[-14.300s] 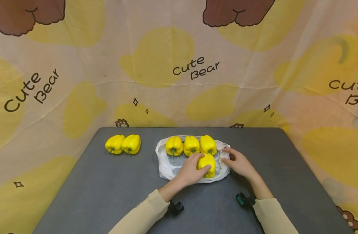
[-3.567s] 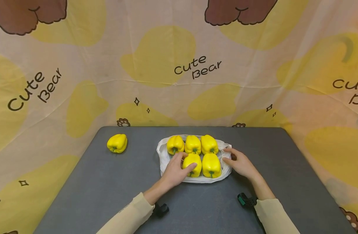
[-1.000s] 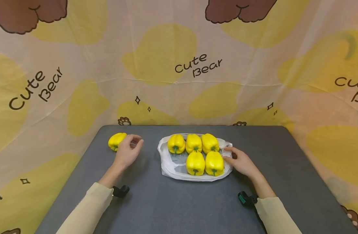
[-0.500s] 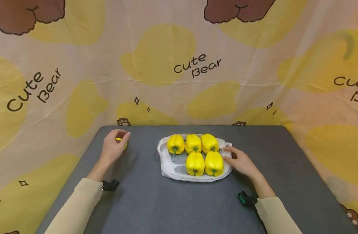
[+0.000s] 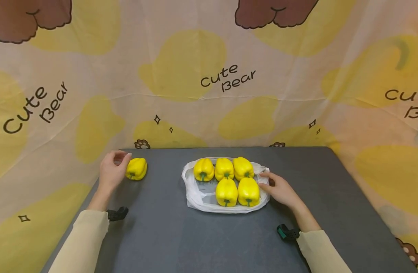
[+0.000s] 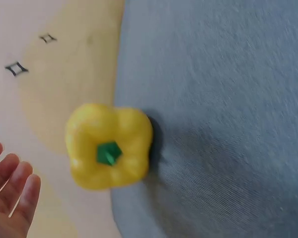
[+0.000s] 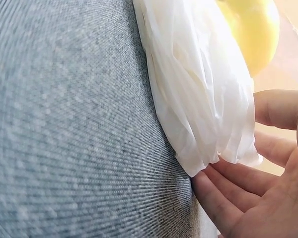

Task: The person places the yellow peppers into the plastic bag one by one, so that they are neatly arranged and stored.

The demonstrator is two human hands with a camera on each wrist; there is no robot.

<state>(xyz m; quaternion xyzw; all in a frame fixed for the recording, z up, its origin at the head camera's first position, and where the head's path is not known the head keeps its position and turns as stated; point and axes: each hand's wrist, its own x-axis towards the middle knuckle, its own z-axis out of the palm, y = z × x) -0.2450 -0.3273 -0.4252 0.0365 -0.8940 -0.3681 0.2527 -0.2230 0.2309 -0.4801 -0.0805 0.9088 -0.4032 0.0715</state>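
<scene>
In the head view a lone yellow bell pepper (image 5: 136,169) lies at the table's far left. Just left of it is my left hand (image 5: 112,170), fingers loosely bent and holding nothing; the left wrist view has its fingers (image 6: 12,183) apart from the pepper, whose green stem faces the camera. A white plastic bag (image 5: 195,199) lies spread with its mouth up, right of centre. Five yellow peppers sit inside: a back row of three and two in front, such as the front right pepper (image 5: 249,192). My right hand (image 5: 280,189) holds the bag's right edge between thumb and fingers.
The dark grey table (image 5: 181,242) carries everything. Behind and beside it hangs a printed cloth (image 5: 181,68) with bear drawings and lettering. In the bag, the gap at front left shows the bag's bare bottom.
Several seconds ago my left hand set peppers in the bag's front row. Since then it has moved left, passing over the lone pepper to its left side. My right hand stays at the bag.
</scene>
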